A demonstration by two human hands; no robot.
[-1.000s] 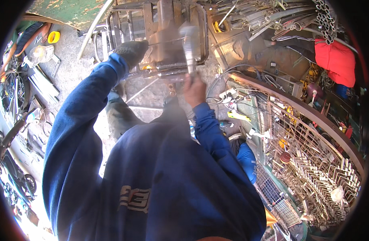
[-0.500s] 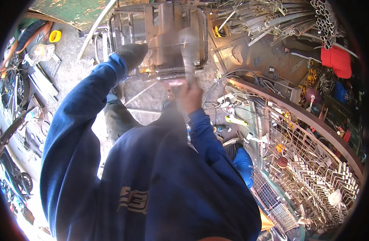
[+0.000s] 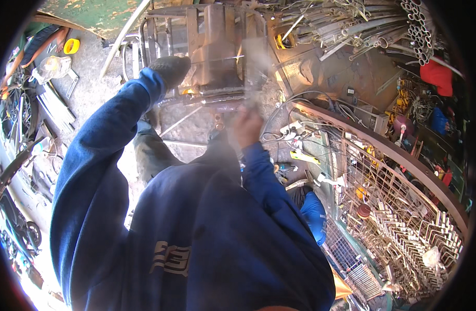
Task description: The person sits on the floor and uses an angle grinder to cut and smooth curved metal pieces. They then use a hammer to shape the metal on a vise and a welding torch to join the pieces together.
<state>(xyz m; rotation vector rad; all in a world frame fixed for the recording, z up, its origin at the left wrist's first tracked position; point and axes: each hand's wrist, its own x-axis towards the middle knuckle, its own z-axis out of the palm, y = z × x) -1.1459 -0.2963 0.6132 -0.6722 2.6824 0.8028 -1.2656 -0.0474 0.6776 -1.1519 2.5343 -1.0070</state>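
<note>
One metal frame [image 3: 213, 39], brown and worn, sits in front of you at the top centre of the view, beyond your legs. Your right hand [image 3: 248, 127] is clenched around a tool [image 3: 256, 62], blurred to a pale streak beside the frame's right half; its shape cannot be made out. Your left hand [image 3: 168, 71], dark-gloved, is at the frame's left part. From it a thin rod [image 3: 217, 58] runs across the brown metal; whether your fingers grip rod or frame cannot be told. On the floor [image 3: 90, 49] to your left are a yellow ring [image 3: 71, 46], a clear bag [image 3: 54, 67] and pale strips [image 3: 57, 110]. Pipes [image 3: 347, 23] lie heaped at upper right. Cables [image 3: 323, 94] loop to the right of your right hand, near a rusty beam [image 3: 385, 139]. Bent rods [image 3: 422, 228] crowd the lower right, and red cloth [image 3: 436, 78] shows above them. At the upper left edge, another person [image 3: 43, 49] is partly visible.
</note>
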